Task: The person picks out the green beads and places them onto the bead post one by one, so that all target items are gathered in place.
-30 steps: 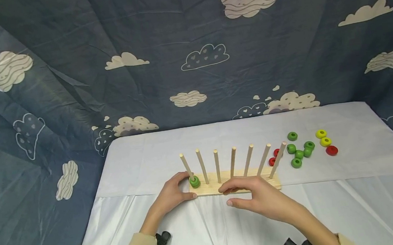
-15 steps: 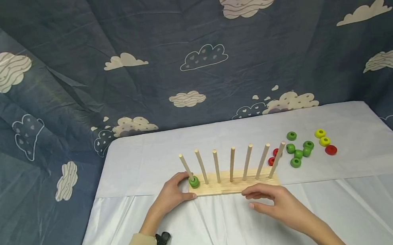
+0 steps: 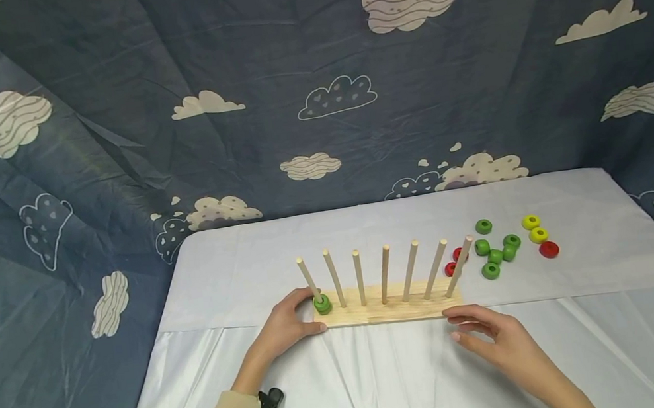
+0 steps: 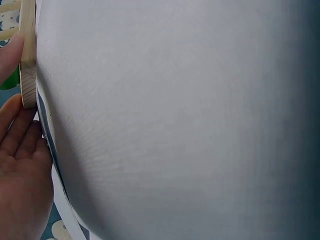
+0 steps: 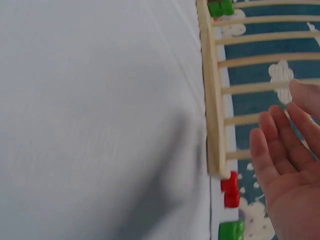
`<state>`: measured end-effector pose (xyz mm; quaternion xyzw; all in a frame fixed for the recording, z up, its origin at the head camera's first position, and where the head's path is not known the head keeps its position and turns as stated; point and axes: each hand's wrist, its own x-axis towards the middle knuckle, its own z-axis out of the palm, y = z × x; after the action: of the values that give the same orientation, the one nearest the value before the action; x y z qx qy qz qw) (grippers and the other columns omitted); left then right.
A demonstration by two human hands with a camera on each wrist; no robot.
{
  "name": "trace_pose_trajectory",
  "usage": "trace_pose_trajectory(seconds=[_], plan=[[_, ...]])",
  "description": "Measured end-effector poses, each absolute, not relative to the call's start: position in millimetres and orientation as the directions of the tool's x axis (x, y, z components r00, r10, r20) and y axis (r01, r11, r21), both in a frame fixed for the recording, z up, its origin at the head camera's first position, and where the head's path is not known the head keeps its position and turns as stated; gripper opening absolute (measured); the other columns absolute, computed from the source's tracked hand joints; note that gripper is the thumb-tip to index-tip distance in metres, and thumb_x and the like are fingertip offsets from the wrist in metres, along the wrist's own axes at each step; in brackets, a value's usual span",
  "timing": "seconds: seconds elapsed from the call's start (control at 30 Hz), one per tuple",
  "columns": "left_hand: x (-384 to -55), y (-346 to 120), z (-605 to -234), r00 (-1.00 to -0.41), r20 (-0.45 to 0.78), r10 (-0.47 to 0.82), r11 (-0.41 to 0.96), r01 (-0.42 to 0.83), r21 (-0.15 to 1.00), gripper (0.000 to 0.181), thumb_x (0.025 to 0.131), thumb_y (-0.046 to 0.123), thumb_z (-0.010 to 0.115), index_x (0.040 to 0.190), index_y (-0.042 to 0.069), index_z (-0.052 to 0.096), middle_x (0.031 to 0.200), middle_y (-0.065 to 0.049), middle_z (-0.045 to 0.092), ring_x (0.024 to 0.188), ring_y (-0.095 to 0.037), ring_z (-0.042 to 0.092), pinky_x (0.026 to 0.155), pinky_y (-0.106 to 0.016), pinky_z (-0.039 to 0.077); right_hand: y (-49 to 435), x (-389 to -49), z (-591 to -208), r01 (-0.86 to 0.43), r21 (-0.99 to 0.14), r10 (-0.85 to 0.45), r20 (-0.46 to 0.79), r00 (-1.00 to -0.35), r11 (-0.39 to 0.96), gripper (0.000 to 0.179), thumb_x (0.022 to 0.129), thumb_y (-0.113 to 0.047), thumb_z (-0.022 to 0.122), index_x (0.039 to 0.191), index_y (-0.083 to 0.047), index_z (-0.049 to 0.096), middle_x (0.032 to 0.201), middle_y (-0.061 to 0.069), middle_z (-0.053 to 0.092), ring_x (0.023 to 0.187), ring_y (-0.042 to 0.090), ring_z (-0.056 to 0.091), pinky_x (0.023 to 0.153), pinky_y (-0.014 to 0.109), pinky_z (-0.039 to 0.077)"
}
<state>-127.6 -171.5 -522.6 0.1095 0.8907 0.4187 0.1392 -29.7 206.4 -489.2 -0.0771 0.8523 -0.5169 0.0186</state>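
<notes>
A wooden peg board [image 3: 368,314] with a row of several upright pegs stands on the white cloth. Two green beads [image 3: 322,305] are stacked on its leftmost peg. My left hand [image 3: 283,328] holds the board's left end, thumb at the front edge and fingers round the end; the left wrist view shows the thumb and fingertips against the wood [image 4: 29,85]. Near the board's right front corner hovers my right hand [image 3: 497,339], fingers relaxed and nothing between them. In the right wrist view its palm [image 5: 295,195] shows, thumb apart from the fingers.
Several loose green beads [image 3: 491,271] lie right of the board. Behind its right end are two red beads [image 3: 450,269], partly hidden by a peg. Farther right lie two yellow beads [image 3: 538,235] and a red bead [image 3: 549,250]. A dark cloud-print curtain [image 3: 272,136] hangs behind.
My right hand has moved right along the board's front, from its middle to its right end. The left hand stays at the left end, and the beads have not moved.
</notes>
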Motion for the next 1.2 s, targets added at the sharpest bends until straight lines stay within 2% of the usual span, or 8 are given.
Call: trace_pose_trajectory(seconds=[0.17, 0.5, 0.73, 0.83, 0.9, 0.97, 1.07, 1.2], plan=[[-127.7, -171.9, -524.8, -0.938, -0.154, 0.310, 0.622, 0.078, 0.779, 0.070, 0.072, 0.034, 0.085, 0.134, 0.021, 0.055, 0.139, 0.001, 0.052, 0.138, -0.026, 0.036, 0.113, -0.049, 0.028, 221.9, -31.5, -494.3, -0.067, -0.871, -0.051, 0.048, -0.998, 0.486, 0.034, 0.088, -0.014, 0.072, 0.121, -0.015, 0.064, 0.116, 0.004, 0.066, 0.099, 0.016, 0.065, 0.084, 0.014, 0.051], [-127.9, -172.9, -526.8, -0.937, -0.141, 0.320, 0.617, 0.093, 0.782, 0.068, 0.072, 0.035, 0.084, 0.133, 0.023, 0.055, 0.138, 0.003, 0.052, 0.138, -0.025, 0.037, 0.113, -0.049, 0.028, 247.3, -46.4, -499.8, -0.054, -0.840, 0.085, 0.119, -0.989, 0.541, 0.037, 0.089, -0.016, 0.071, 0.125, -0.012, 0.062, 0.121, 0.010, 0.063, 0.099, -0.003, 0.059, 0.082, 0.005, 0.046], [-129.0, -173.3, -525.8, -0.936, -0.143, 0.321, 0.619, 0.093, 0.780, 0.068, 0.073, 0.034, 0.084, 0.134, 0.022, 0.055, 0.139, 0.003, 0.052, 0.138, -0.025, 0.037, 0.113, -0.048, 0.029, 259.0, -63.1, -499.8, -0.053, -0.791, 0.100, 0.143, -0.985, 0.610, 0.039, 0.092, -0.023, 0.067, 0.127, -0.005, 0.060, 0.124, 0.012, 0.060, 0.104, -0.015, 0.047, 0.084, -0.001, 0.039], [-129.0, -172.9, -525.1, -0.936, -0.141, 0.322, 0.618, 0.095, 0.780, 0.069, 0.073, 0.033, 0.084, 0.134, 0.021, 0.055, 0.138, 0.002, 0.052, 0.137, -0.024, 0.038, 0.113, -0.047, 0.029, 262.8, -70.2, -499.3, -0.053, -0.762, 0.089, 0.144, -0.986, 0.646, 0.040, 0.093, -0.025, 0.066, 0.126, -0.004, 0.059, 0.126, 0.012, 0.059, 0.111, -0.005, 0.049, 0.086, 0.000, 0.038], [-128.5, -172.4, -524.3, -0.937, -0.142, 0.320, 0.618, 0.093, 0.780, 0.069, 0.073, 0.032, 0.085, 0.134, 0.020, 0.055, 0.138, 0.002, 0.053, 0.137, -0.024, 0.038, 0.113, -0.047, 0.029, 265.1, -74.4, -499.8, -0.049, -0.749, 0.081, 0.136, -0.987, 0.661, 0.041, 0.093, -0.026, 0.066, 0.127, -0.003, 0.058, 0.127, 0.015, 0.058, 0.115, 0.012, 0.053, 0.092, 0.012, 0.045], [-127.9, -172.0, -523.8, -0.937, -0.144, 0.317, 0.620, 0.090, 0.780, 0.069, 0.073, 0.031, 0.085, 0.134, 0.020, 0.055, 0.138, 0.002, 0.053, 0.137, -0.023, 0.038, 0.113, -0.046, 0.029, 266.5, -78.9, -500.7, -0.039, -0.735, 0.078, 0.124, -0.989, 0.677, 0.042, 0.093, -0.025, 0.065, 0.128, -0.002, 0.057, 0.129, 0.018, 0.057, 0.117, 0.029, 0.053, 0.097, 0.031, 0.048], [-127.1, -171.6, -522.9, -0.938, -0.149, 0.314, 0.621, 0.084, 0.780, 0.069, 0.073, 0.031, 0.084, 0.134, 0.021, 0.054, 0.138, 0.002, 0.052, 0.137, -0.024, 0.037, 0.113, -0.046, 0.029, 268.7, -85.3, -503.6, -0.025, -0.717, 0.080, 0.112, -0.991, 0.696, 0.041, 0.093, -0.020, 0.065, 0.129, 0.000, 0.056, 0.129, 0.023, 0.055, 0.117, 0.042, 0.051, 0.092, 0.057, 0.045], [-126.9, -171.8, -522.2, -0.938, -0.158, 0.309, 0.623, 0.074, 0.779, 0.069, 0.073, 0.032, 0.084, 0.134, 0.021, 0.054, 0.139, 0.002, 0.052, 0.138, -0.024, 0.037, 0.113, -0.046, 0.029, 269.9, -92.1, -506.4, -0.009, -0.689, 0.081, 0.098, -0.992, 0.725, 0.041, 0.092, -0.014, 0.065, 0.130, 0.000, 0.055, 0.128, 0.025, 0.054, 0.117, 0.044, 0.051, 0.092, 0.061, 0.045]])
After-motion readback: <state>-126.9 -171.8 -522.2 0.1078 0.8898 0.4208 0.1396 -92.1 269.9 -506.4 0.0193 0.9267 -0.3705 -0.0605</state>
